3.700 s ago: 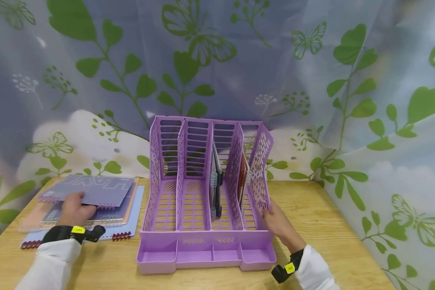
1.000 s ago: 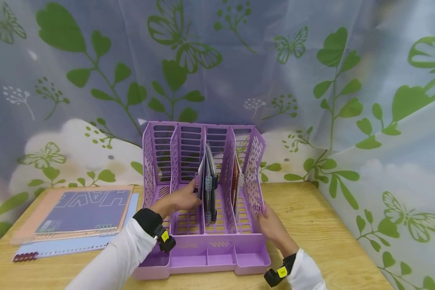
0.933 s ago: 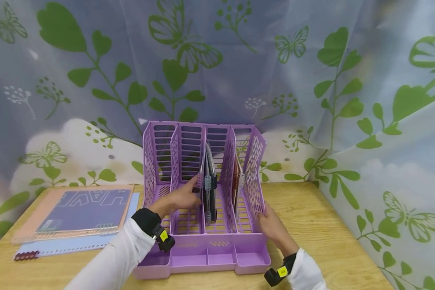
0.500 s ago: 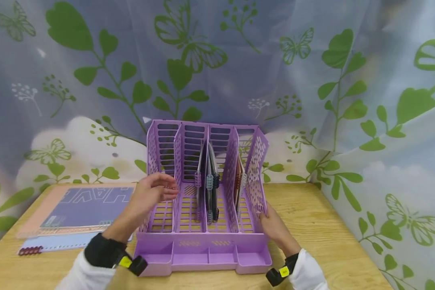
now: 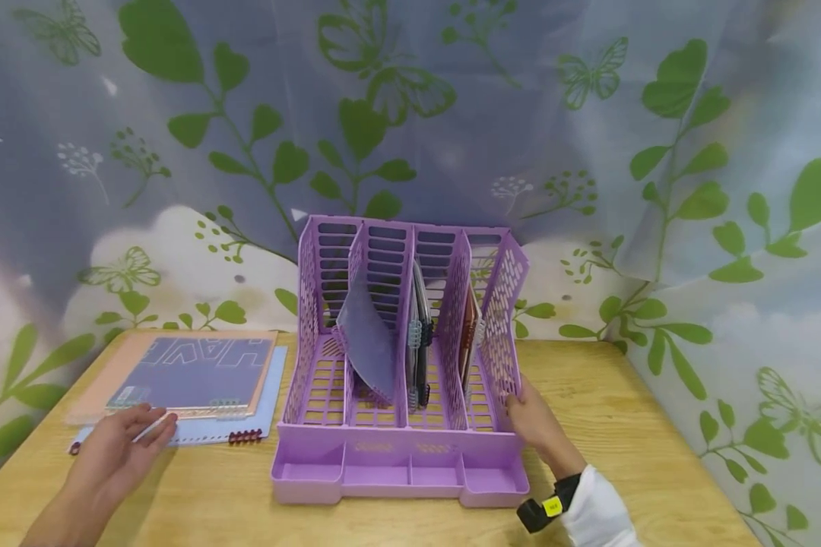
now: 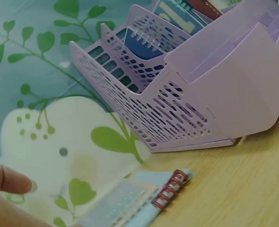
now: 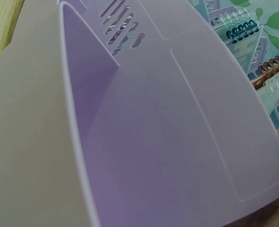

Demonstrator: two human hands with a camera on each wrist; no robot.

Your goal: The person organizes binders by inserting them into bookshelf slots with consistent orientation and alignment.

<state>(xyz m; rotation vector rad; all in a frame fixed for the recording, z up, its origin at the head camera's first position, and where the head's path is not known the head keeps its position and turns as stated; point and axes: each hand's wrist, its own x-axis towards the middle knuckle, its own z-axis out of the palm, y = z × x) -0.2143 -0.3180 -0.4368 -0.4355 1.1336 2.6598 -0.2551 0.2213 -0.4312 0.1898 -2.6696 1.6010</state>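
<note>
In the head view a purple file organizer [image 5: 376, 458] stands on the table, with upright compartments and a row of small front trays. My right hand [image 5: 539, 425] grips the edge of its right side wall. Inside the second compartment from the left, a dark purple spiral notebook [image 5: 369, 342] leans tilted and bowed toward the left divider. My left hand [image 5: 112, 452] is palm up with loosely bent fingers, holding nothing, at the front edge of a notebook stack. On that stack lies a blue-purple notebook [image 5: 194, 376], over a peach one [image 5: 106, 380] and a light blue one [image 5: 274, 395].
Dark and clear-spiral notebooks [image 5: 419, 342] stand in the third compartment. A reddish-brown notebook [image 5: 467, 342] with another beside it stands in the fourth. A patterned curtain [image 5: 410, 137] hangs behind the wooden table [image 5: 588, 387].
The purple notebook went from the stack into the second compartment, where it has since tipped leftward. My left hand let go and moved back to the stack. My right hand keeps its grip.
</note>
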